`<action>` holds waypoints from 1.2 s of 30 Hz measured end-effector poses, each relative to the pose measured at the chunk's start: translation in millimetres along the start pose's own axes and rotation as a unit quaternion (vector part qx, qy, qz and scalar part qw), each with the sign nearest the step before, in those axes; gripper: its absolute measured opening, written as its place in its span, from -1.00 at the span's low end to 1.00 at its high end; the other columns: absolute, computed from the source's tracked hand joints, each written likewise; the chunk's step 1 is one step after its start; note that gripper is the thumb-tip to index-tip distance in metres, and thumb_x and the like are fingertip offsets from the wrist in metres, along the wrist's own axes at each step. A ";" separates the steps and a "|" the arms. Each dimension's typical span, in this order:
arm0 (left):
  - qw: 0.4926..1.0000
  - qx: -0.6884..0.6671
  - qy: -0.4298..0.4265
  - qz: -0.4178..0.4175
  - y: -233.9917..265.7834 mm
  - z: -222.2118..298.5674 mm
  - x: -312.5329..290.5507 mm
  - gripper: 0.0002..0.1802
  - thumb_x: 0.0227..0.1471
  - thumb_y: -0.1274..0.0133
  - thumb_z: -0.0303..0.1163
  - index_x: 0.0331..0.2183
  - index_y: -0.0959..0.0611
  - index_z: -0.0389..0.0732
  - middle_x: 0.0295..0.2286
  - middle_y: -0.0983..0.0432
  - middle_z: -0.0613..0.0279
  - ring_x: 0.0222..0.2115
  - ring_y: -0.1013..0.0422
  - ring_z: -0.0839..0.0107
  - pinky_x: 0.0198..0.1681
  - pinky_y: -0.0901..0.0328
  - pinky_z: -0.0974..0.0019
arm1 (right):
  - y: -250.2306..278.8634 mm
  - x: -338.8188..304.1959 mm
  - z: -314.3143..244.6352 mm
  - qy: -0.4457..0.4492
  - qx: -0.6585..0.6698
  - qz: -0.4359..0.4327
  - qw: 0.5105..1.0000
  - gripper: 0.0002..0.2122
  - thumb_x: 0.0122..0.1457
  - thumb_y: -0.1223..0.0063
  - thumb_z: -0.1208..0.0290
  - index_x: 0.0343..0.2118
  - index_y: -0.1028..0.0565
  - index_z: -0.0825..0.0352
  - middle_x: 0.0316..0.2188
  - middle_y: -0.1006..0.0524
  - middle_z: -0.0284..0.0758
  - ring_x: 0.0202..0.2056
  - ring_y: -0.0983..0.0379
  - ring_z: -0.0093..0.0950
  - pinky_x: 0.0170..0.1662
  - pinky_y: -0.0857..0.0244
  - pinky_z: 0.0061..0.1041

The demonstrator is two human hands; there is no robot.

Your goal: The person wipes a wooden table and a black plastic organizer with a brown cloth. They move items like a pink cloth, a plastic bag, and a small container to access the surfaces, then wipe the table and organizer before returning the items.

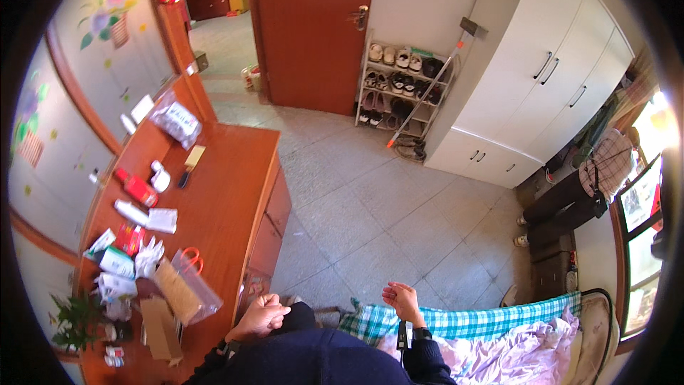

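Note:
My left hand is curled into a loose fist, thumb side toward the middle, and nothing shows in it. It hovers by the front edge of the reddish-brown desk. To the right, my right hand is held out with its fingers extended and nothing in it, above the edge of a bed with a green checked cloth. Closest to my left hand on the desk lies a clear plastic bag with a tan slab, beside orange-handled scissors. A cut piece of brown cardboard lies nearer to me.
Bottles, packets and a potted plant crowd the desk's left side. Across the tiled floor stand a shoe rack, a leaning long-handled tool and a white wardrobe. Another person is at the right by the window.

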State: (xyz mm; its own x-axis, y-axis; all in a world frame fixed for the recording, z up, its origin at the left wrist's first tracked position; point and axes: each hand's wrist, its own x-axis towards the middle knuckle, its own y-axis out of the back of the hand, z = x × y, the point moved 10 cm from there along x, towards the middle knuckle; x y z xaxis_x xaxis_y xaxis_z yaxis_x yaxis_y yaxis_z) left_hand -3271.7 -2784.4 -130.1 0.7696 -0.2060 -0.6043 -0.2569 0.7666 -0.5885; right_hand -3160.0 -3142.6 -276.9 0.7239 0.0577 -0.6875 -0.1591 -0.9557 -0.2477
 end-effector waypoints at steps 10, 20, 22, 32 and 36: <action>0.998 0.057 0.037 0.006 -64.9 167.7 272.9 -0.53 0.03 -0.06 -0.67 -0.64 -0.19 0.01 -0.73 -0.07 0.51 -0.75 0.00 0.67 -0.69 0.11 0.50 | 3.0 243.3 -191.4 0.033 0.094 0.072 0.992 -0.79 0.25 0.09 0.44 -0.13 -0.45 0.42 -0.33 -0.54 -0.15 -0.32 -0.52 -0.29 -0.23 -0.47 -0.34; 0.998 0.031 -0.037 0.032 -166.2 363.8 471.8 -0.56 0.01 -0.05 -0.68 -0.64 -0.22 0.00 -0.75 -0.07 0.50 -0.76 0.03 0.64 -0.68 0.13 0.45 | -48.2 474.6 -485.2 0.087 0.037 -0.010 0.995 -0.80 0.23 0.05 0.42 -0.14 -0.46 0.38 -0.36 -0.56 -0.21 -0.35 -0.54 -0.37 -0.28 -0.48 -0.37; 0.998 0.024 -0.052 0.038 -185.5 383.4 514.1 -0.56 0.00 -0.04 -0.69 -0.64 -0.22 -0.01 -0.75 -0.06 0.50 -0.76 0.02 0.63 -0.68 0.13 0.44 | -32.7 526.9 -558.3 0.108 -0.005 0.018 0.994 -0.80 0.23 0.05 0.42 -0.14 -0.45 0.38 -0.36 -0.56 -0.21 -0.37 -0.54 -0.38 -0.30 -0.48 -0.38; 0.952 -0.153 -0.128 0.233 -281.7 395.2 678.7 -0.55 -0.03 -0.04 -0.69 -0.62 -0.18 0.00 -0.70 -0.01 0.47 -0.74 -0.02 0.61 -0.69 0.07 0.47 | 11.6 802.8 -962.6 0.342 -0.004 -0.026 0.939 -0.76 0.18 -0.05 0.34 -0.13 -0.45 0.32 -0.41 -0.54 -0.26 -0.45 -0.49 -0.39 -0.39 -0.40 -0.43; 0.943 -0.167 -0.153 0.243 -315.6 399.4 717.7 -0.79 0.04 -0.06 -0.49 -0.55 -0.40 -0.07 -0.69 -0.18 0.43 -0.72 -0.12 0.59 -0.68 -0.02 0.42 | -66.8 830.7 -960.8 0.258 -0.081 -0.083 0.959 -0.77 0.17 -0.09 0.31 -0.18 -0.49 0.31 -0.46 -0.54 -0.29 -0.46 -0.48 -0.40 -0.42 -0.36 -0.43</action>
State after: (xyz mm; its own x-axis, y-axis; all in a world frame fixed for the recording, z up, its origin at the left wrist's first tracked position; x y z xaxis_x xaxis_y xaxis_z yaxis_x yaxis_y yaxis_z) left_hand -2404.8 -2931.4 -163.6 0.6325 0.3447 -0.6936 -0.7536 0.4807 -0.4483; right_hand -1903.0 -3308.1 -175.7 0.9727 0.1030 -0.2082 0.0639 -0.9804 -0.1865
